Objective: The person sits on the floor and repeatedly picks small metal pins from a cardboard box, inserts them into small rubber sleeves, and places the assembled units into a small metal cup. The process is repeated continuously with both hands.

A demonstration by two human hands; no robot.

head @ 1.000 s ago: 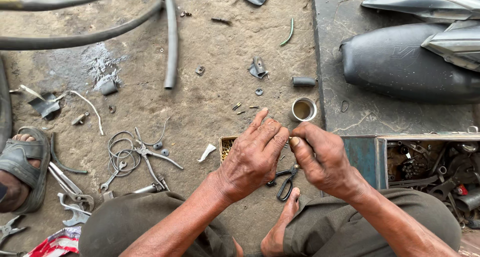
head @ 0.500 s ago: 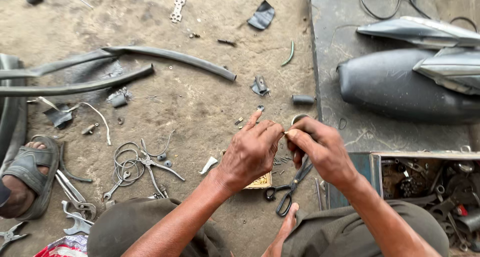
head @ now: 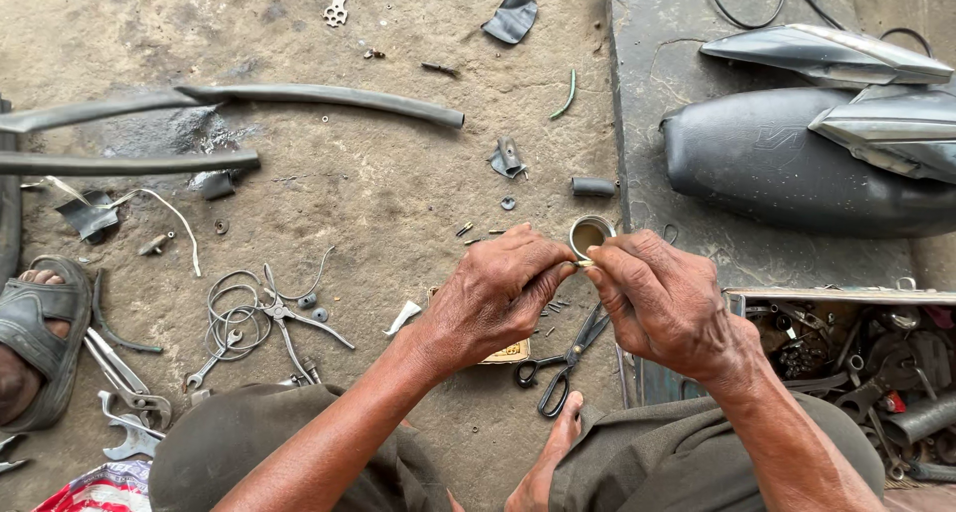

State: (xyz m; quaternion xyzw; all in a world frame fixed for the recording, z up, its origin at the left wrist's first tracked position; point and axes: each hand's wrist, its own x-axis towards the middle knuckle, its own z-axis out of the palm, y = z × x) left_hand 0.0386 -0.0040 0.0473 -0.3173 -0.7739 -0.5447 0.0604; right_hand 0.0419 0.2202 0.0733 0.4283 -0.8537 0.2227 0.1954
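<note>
Both hands pinching tiny part between fingertips: left hand (head: pixel 495 293), right hand (head: pixel 665 303), meeting just below small tin (head: pixel 590 235); scissors (head: pixel 566 365) lying underneath on ground.

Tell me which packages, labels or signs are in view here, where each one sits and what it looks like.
Small card or packet: on the ground under the left hand, flat, tan-yellow, mostly hidden.
Printed bag or cloth: bottom left corner beside the knee, crumpled, red, white and blue.
No signs or screens.

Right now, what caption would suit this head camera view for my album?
Left hand and right hand pinch a tiny part between fingertips above scissors on the dirt ground.
</note>
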